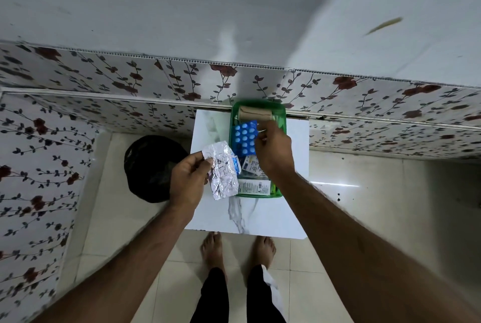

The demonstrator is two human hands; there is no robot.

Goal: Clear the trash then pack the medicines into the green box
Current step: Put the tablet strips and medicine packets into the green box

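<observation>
A green box (282,124) stands at the far side of a small white marble-pattern table (260,216). Inside it lie a tan bandage roll (256,114), a blue blister pack (244,139), and white medicine packets (253,187). My left hand (188,179) is shut on a crumpled silver foil strip (222,170), held just left of the box above the table. My right hand (273,150) is over the box, fingers pinched at the right edge of the blue blister pack.
A bin lined with a black bag (152,166) sits on the floor left of the table. Floral-patterned wall panels run behind and to the left. My bare feet (238,247) stand on pale floor tiles at the table's near edge.
</observation>
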